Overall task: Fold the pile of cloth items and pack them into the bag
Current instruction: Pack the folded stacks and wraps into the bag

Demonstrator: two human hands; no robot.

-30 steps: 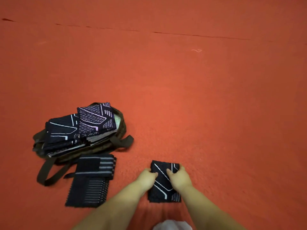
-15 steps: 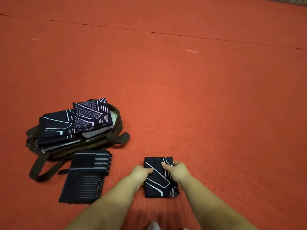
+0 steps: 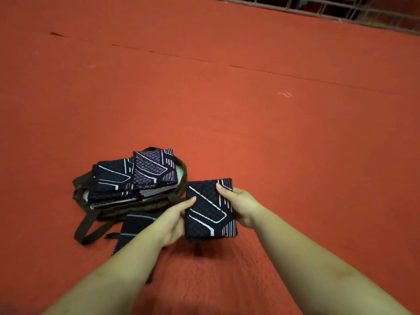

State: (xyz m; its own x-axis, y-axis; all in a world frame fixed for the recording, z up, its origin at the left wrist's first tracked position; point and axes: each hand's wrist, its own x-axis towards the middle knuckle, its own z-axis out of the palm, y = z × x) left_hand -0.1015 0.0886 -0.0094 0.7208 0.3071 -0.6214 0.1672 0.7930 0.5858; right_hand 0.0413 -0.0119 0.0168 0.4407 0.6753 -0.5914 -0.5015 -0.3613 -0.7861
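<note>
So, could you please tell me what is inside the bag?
Two stacks of folded cloths fill the open bag, rising above its rim. Anything beneath them is covered.

Left forearm [image 3: 127, 264] covers most of the striped cloth [image 3: 136, 223] lying just in front of the bag [image 3: 95, 210]. The bag's inside hides under two folded stacks [image 3: 134, 178], and both arms run off the bottom edge.

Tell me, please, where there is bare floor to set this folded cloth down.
Bare red carpet lies right of the folded cloth and beyond the bag. Crowded: the bag's stacked cloths and the striped cloth under the left hand.
</note>
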